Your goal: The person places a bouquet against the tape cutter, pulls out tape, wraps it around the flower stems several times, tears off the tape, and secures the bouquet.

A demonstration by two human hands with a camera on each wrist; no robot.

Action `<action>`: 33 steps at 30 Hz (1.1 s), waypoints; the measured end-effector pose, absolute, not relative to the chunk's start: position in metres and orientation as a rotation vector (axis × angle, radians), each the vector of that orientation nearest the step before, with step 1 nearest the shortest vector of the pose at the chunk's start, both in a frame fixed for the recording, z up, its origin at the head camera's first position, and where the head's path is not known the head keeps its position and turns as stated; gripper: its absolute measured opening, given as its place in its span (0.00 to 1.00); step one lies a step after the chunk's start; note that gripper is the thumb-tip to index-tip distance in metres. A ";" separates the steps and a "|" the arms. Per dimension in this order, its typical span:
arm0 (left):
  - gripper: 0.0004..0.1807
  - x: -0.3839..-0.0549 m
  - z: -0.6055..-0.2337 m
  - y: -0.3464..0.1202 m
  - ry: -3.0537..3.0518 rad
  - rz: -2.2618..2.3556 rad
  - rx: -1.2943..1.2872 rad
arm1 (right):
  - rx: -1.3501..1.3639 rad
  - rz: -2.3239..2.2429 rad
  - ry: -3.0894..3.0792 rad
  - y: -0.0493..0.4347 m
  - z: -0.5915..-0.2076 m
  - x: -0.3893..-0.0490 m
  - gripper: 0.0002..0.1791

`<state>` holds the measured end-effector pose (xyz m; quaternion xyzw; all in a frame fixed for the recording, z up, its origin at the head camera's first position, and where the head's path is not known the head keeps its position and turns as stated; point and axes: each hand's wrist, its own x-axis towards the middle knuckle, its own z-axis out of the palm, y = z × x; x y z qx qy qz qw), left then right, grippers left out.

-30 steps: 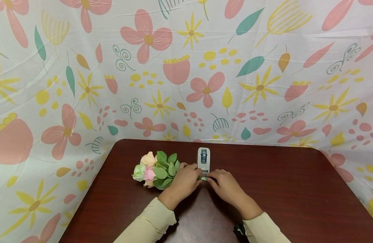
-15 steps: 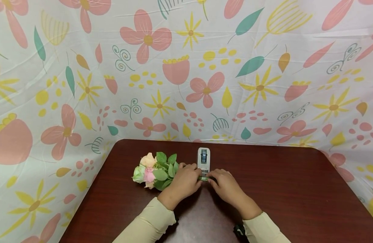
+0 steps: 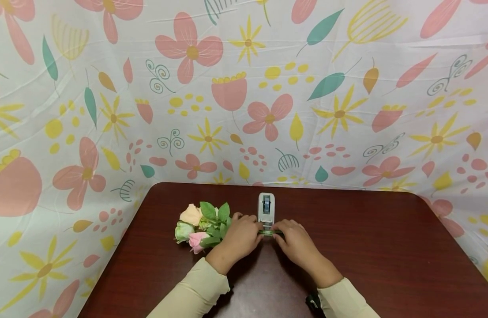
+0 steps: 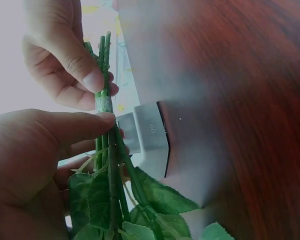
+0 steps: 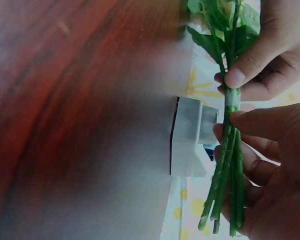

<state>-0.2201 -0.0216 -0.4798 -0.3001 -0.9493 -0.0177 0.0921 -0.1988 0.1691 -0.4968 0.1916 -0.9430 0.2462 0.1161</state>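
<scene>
A bouquet of roses [image 3: 191, 226] with pink, peach and pale green blooms lies sideways, its heads to the left. My left hand [image 3: 241, 232] pinches the stems [image 4: 110, 165] just below the leaves, thumb on the near side. Lower on the same stems, my right hand [image 3: 296, 240] pinches them between thumb and fingers. Between the two thumbs, a band of clear tape [image 5: 232, 98] wraps the bundle. The cut ends stick out past my right fingers in both wrist views. Right behind the stems stands a white tape dispenser [image 3: 266, 208], its front end close to my fingertips.
The dark red-brown table [image 3: 367, 247] has rounded far corners. A white cloth with a flower print [image 3: 236, 154] hangs behind it and along the left side.
The bouquet has rolled about its stems: the pink rose has swung down toward me and the peach one shifted slightly left. Both hands stay nearly in place on the stems.
</scene>
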 end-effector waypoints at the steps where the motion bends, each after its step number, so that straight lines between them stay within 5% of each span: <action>1: 0.06 -0.221 -0.481 -0.022 -2.811 -0.058 -0.898 | 0.558 0.726 -2.762 0.169 -0.497 -0.199 0.08; 33: 0.06 -0.224 -0.488 -0.021 -2.753 -0.226 -0.944 | 0.484 0.659 -2.939 0.165 -0.492 -0.199 0.13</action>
